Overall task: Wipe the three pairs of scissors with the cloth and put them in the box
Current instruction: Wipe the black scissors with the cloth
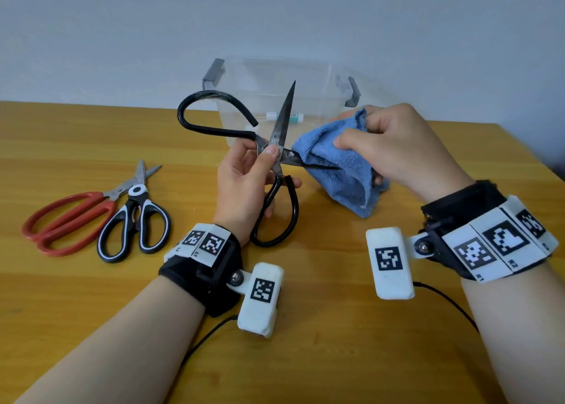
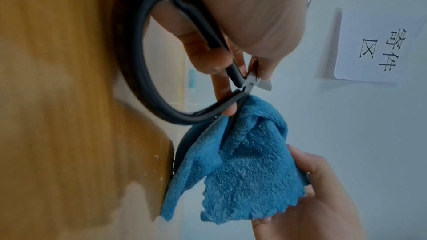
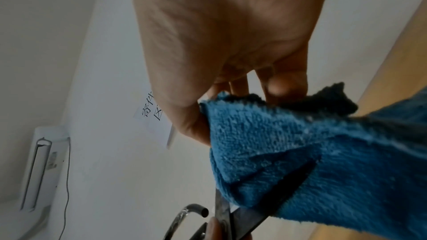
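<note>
The clear plastic box (image 1: 305, 79) is sitting empty at twelve o'clock, while the left hand (image 1: 244, 183) is gripping the wide-open black iron scissors (image 1: 276, 146) at the pivot. The right hand (image 1: 394, 146) is pinching the blue cloth (image 1: 336, 171) around the blade pointing to three o'clock. That edge is risking cutting the cloth or fingers if the blades are closing, and the red-handled scissors (image 1: 67, 223) and black-and-white kitchen shears (image 1: 134, 220) are lying unwiped at nine o'clock.

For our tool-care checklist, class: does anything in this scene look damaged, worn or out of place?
Yes: the black scissors held open in the left hand have dull, blotchy blades, which look stained or tarnished. The right hand wraps the blue cloth around one blade. Nothing else stands out.
</note>
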Demonstrator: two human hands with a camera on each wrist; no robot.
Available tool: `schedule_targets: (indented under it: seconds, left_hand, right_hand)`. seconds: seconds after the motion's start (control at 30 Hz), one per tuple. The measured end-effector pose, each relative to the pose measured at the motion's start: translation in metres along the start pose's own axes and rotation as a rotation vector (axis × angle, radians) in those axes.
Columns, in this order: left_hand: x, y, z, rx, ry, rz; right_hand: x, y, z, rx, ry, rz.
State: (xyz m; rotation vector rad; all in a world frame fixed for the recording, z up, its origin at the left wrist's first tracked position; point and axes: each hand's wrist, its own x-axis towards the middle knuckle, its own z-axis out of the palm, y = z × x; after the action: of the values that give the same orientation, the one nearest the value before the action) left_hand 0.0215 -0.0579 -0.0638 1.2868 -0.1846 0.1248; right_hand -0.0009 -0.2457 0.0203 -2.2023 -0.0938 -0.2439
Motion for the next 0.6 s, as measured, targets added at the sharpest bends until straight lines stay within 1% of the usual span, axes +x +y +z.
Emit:
schedule_targets:
  seconds: [0.1,0.17,0.27,0.33,0.37,0.4,0.47,0.5,0.53,0.6]
  left_hand:
    - [0.002,-0.002,-0.001,0.014,0.027,-0.013]
    - [0.002,-0.003,-0.002,0.023,0.03,-0.028]
    - [0.002,-0.003,-0.002,0.047,0.012,-0.045]
    - [0.002,-0.003,-0.002,0.061,-0.005,-0.05]
    - [0.002,-0.004,-0.002,0.065,-0.016,-0.049]
    - [0.002,-0.004,-0.002,0.069,-0.028,-0.05]
    - [0.002,-0.005,-0.003,0.076,-0.051,-0.058]
    - [0.002,-0.006,-0.003,0.079,-0.059,-0.064]
    - [0.002,-0.006,-0.003,0.083,-0.065,-0.069]
    - [0.002,-0.006,-0.002,0.097,-0.076,-0.076]
  right_hand:
    - [-0.001,-0.002,0.0,0.148,-0.044,0.026]
    - [-0.003,-0.005,0.002,0.247,-0.105,0.013]
    - [-0.003,-0.003,0.006,0.381,-0.207,-0.011]
    - [-0.003,-0.002,0.008,0.457,-0.232,0.005]
    - [-0.003,-0.001,0.009,0.484,-0.205,0.029]
    - [-0.003,-0.001,0.01,0.507,-0.145,0.061]
    - [0.0,0.0,0.009,0.526,0.021,0.096]
    - [0.001,0.002,0.007,0.495,0.092,0.081]
    - [0.003,0.004,0.005,0.416,0.141,0.05]
    - [0.006,0.011,0.001,0.151,0.157,-0.022]
